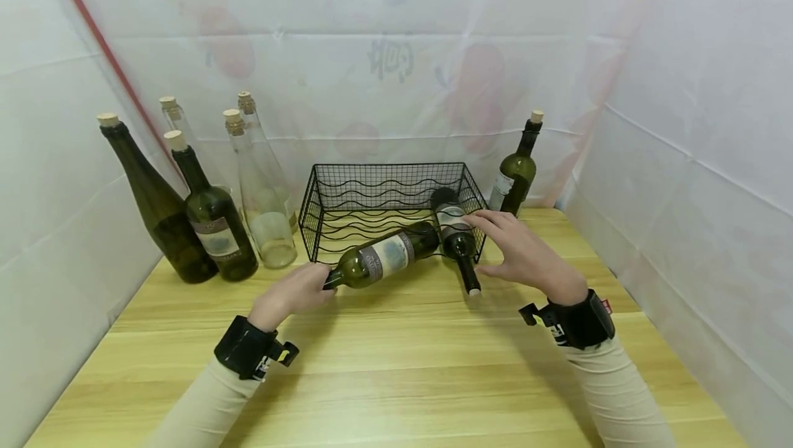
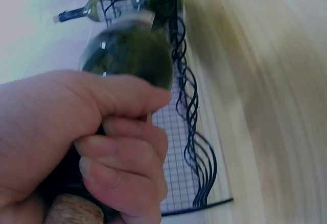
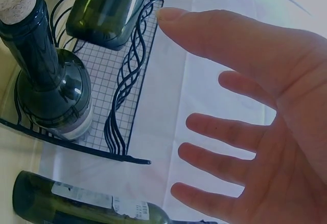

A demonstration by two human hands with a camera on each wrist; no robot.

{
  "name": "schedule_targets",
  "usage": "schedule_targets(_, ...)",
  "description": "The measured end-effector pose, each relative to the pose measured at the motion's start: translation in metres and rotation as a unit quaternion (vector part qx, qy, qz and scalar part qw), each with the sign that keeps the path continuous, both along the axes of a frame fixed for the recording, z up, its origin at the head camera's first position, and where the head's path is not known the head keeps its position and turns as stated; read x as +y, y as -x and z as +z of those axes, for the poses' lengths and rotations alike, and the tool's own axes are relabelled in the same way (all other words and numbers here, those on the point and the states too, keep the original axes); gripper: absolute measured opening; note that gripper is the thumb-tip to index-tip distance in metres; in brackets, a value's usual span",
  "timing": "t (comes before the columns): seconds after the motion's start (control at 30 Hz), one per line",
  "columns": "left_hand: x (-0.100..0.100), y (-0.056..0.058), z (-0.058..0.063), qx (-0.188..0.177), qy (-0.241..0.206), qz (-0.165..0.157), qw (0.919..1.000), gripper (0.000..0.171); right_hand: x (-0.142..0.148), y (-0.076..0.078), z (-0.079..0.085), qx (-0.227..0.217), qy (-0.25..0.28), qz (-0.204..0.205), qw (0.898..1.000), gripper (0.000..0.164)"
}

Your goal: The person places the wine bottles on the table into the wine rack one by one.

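Observation:
My left hand (image 1: 296,291) grips the neck of a corked green wine bottle (image 1: 389,257). The bottle slants across the front of a black wire rack (image 1: 314,193), its base pointing right, toward a second bottle. That second dark green wine bottle (image 1: 455,221) lies in the rack's right end, neck toward me. Beside it is my right hand (image 1: 523,248), fingers spread and holding nothing. In the left wrist view, fingers (image 2: 122,152) curl round the held bottle's neck, with the cork (image 2: 74,213) below them. The right wrist view has the held bottle's base (image 3: 102,24) over the rack.
Two corked dark green bottles (image 1: 213,228) and several clear corked bottles (image 1: 266,207) stand to the rack's left. Another green bottle (image 1: 517,169) stands behind my right hand. White cloth walls (image 1: 396,90) enclose the wooden table (image 1: 384,379) at the back and sides.

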State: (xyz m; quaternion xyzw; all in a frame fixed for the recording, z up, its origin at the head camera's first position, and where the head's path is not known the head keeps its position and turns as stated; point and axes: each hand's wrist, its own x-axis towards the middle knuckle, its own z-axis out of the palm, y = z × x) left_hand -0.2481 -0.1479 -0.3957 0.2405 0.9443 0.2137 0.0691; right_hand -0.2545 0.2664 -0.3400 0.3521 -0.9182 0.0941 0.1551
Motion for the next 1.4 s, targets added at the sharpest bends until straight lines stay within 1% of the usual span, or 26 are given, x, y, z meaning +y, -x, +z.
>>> schedule_targets(0.13, 0.01, 0.0, -0.004, -0.003, -0.022, 0.028, 0.9994, 0.033, 0.001, 0.0, 0.0, -0.003, -0.003, -0.004, 1.0, 0.091)
schedule_targets(0.23, 0.018, -0.001, -0.004, -0.005, -0.027, 0.045, 0.9986, 0.036, 0.002, 0.0, -0.001, -0.003, -0.001, -0.004, 1.0, 0.091)
schedule_targets(0.4, 0.035, 0.001, -0.003, 0.0, -0.026, 0.075, 0.9969, 0.029, 0.003, -0.001, 0.0, 0.001, 0.004, -0.004, 1.0, 0.089)
schedule_targets(0.63, 0.057, 0.005, -0.006, 0.023, -0.019, 0.101, 0.9945, 0.024, 0.004, -0.001, 0.0, -0.018, 0.003, -0.013, 1.0, 0.087)
schedule_targets(0.77, 0.065, 0.006, -0.006, 0.024, -0.015, 0.114, 0.9931, 0.019, 0.005, 0.0, -0.001, -0.014, 0.0, -0.011, 1.0, 0.086)
schedule_targets(0.87, 0.069, 0.008, -0.004, 0.013, -0.017, 0.122, 0.9923, 0.016, 0.005, 0.0, -0.001, -0.01, -0.001, -0.008, 1.0, 0.086)
schedule_targets(0.93, 0.072, 0.01, -0.002, 0.004, -0.013, 0.123, 0.9923, 0.015, 0.005, 0.0, 0.0, -0.008, -0.001, -0.008, 1.0, 0.086)
schedule_targets(1.0, 0.075, 0.011, 0.001, -0.013, -0.004, 0.124, 0.9922, 0.015, 0.005, 0.0, 0.0, -0.008, -0.001, -0.008, 1.0, 0.085)
schedule_targets(1.1, 0.08, 0.014, 0.004, -0.049, 0.006, 0.124, 0.991, 0.015, 0.005, 0.0, 0.0, -0.008, -0.002, -0.008, 1.0, 0.085)
schedule_targets(1.23, 0.086, 0.014, 0.009, -0.098, 0.002, 0.115, 0.9885, 0.019, 0.005, 0.0, 0.0, -0.006, -0.004, -0.009, 1.0, 0.084)
schedule_targets(1.3, 0.089, 0.013, 0.012, -0.117, -0.001, 0.105, 0.9876, 0.022, 0.004, 0.0, 0.0, -0.006, -0.006, -0.01, 1.0, 0.083)
schedule_targets(1.4, 0.092, 0.011, 0.017, -0.153, -0.009, 0.093, 0.9838, 0.024, 0.004, -0.001, 0.0, -0.008, -0.008, -0.012, 1.0, 0.082)
